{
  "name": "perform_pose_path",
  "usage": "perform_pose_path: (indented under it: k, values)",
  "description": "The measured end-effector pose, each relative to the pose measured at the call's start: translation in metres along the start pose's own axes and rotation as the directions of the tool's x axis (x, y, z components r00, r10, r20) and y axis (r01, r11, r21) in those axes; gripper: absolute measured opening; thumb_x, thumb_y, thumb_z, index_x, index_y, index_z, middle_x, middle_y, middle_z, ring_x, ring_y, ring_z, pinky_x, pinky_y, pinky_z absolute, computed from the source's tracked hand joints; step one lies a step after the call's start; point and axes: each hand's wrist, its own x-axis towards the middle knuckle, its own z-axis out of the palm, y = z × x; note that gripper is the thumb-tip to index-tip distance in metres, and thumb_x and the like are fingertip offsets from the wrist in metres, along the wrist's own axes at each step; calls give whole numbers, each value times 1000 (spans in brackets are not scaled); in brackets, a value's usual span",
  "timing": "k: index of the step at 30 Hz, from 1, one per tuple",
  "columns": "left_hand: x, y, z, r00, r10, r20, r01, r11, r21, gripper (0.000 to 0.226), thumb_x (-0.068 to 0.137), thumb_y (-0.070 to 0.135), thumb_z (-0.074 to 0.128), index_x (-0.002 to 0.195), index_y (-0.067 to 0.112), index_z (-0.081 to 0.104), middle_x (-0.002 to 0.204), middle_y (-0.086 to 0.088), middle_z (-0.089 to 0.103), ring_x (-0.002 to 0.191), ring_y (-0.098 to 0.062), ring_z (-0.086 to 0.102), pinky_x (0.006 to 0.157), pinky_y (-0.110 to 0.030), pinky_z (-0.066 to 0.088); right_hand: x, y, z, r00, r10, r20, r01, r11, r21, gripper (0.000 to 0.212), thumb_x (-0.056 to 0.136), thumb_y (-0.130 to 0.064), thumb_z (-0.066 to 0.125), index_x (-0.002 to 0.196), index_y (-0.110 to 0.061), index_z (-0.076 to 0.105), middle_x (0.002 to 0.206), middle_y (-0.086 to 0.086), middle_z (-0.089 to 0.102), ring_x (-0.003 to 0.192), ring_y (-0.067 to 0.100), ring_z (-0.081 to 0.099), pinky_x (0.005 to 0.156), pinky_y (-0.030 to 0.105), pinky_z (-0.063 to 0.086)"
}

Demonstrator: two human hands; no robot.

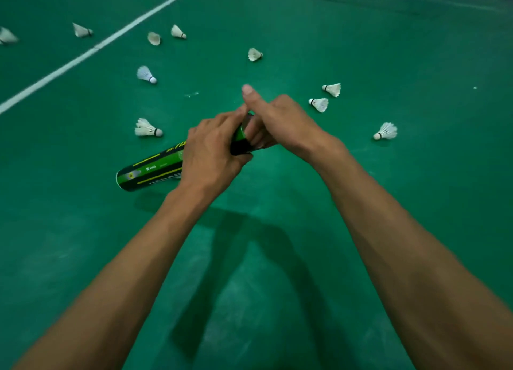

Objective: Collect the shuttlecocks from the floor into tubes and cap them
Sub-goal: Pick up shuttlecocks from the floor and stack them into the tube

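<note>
One green court floor (pixel 388 50) fills the view, and a white line (pixel 83 54) cuts across its 10 o'clock corner. Two bare forearms (pixel 116 272) reach in from 7 and 5 o'clock and meet near the middle, throwing a dark shadow (pixel 236 258) on the floor between them.

The black and green tube (pixel 155 169) is held slantwise at the centre, its free end pointing to 8 o'clock and its other end to 2 o'clock. The left hand (pixel 211 153) grips the tube around its middle, fingers curled tight over it. The right hand (pixel 280 122) wraps its fingers around the 2 o'clock end, with the thumb stretched out straight toward 11 o'clock. That end is hidden under the fingers, so whether a cap sits on it cannot be told.

Ten white shuttlecocks (pixel 147 128) lie scattered on the floor around the hands, none touching the tube. One lies at 9 o'clock from the hands, one at 10, two close together at 11, one at 12, a near pair at 2 and one at 3. Two more lie beyond the line toward 10 o'clock, the farthest blurred at the edge.
</note>
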Motion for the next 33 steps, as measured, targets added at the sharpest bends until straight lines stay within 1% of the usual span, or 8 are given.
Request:
perform_pose_path:
  k: [4,8,13,16,20,28,30,33]
  values:
    - [-7,-19,-13,1000,-1,-30,3,999,41,85,66,30,89,144,27,55,126,-3,69,103,-37,62,89,-49,51,13,-18,23,972,71,223,-32,985,-171,71,98,-69,36,77,-10,70,80,8,73,83,27,72,91,42,58]
    - [-23,-37,-23,998,-52,-22,54,993,108,76,63,30,90,132,22,60,111,-7,70,92,-39,62,82,-49,51,20,-20,45,911,78,405,-17,988,-153,63,101,-66,28,78,-17,58,80,2,63,78,19,62,81,33,52]
    - [-32,-34,-37,996,-80,27,73,974,213,70,62,31,93,124,15,64,107,-8,69,90,-36,59,78,-46,48,26,-8,55,830,59,554,-45,998,-40,71,98,-73,24,54,-25,51,45,-16,50,56,10,49,70,35,37]
    - [-30,-27,-39,996,-64,55,49,970,238,73,64,36,87,130,14,64,112,-6,69,92,-36,59,79,-47,49,28,3,51,788,26,615,-50,999,21,84,97,-76,22,41,-25,57,43,-17,46,44,2,42,59,31,28]
    - [-23,-14,-29,995,-48,83,30,977,211,88,66,29,92,146,25,57,125,-4,70,101,-37,62,86,-49,52,21,15,31,772,23,635,-86,994,69,71,97,-75,26,54,-24,50,42,-20,45,54,4,37,60,30,27]
    - [-3,31,-7,989,-23,144,-2,985,170,89,68,29,90,149,28,54,128,-7,71,111,-35,65,95,-51,53,16,40,-10,786,-14,618,-106,982,157,55,95,-75,34,70,-27,44,72,-5,41,64,12,37,67,30,30]
    - [-4,42,-10,985,-38,167,8,984,177,90,67,22,95,149,26,55,131,-6,71,115,-32,66,100,-46,53,17,45,-3,764,-23,645,-119,977,175,58,85,-85,38,78,-28,52,78,-4,46,68,10,41,78,32,34]
    - [-7,45,-18,983,-37,180,0,979,203,90,66,16,96,147,23,57,134,-5,70,119,-27,65,103,-37,50,19,46,15,737,-39,675,-107,979,174,88,61,-96,40,119,-35,62,102,-2,57,88,14,49,96,47,34]
